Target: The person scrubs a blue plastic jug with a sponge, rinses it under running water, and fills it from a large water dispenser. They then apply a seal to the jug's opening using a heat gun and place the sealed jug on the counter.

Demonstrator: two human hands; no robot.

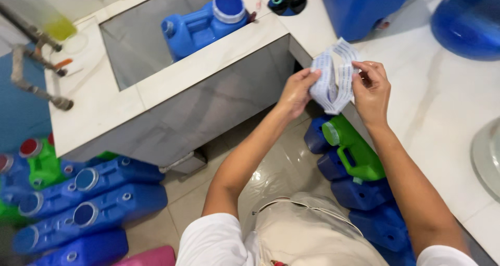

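Both of my hands hold a curled white strip of printed labels [332, 78] above the corner of the white counter [427, 104]. My left hand [297, 91] pinches the strip's left side. My right hand [371, 89] grips its right side, fingers bent around the edge. Below the hands, a green jerrycan [354, 150] lies on its side on top of several blue jerrycans [375, 214] stacked against the counter.
A tiled basin [156, 83] at the left holds a blue jerrycan [200, 26]. More blue and green jerrycans [78, 203] lie on the floor at bottom left. Large blue containers [364, 5] and sunglasses [287, 1] sit on the counter. Metal pipes [31, 63] stand at far left.
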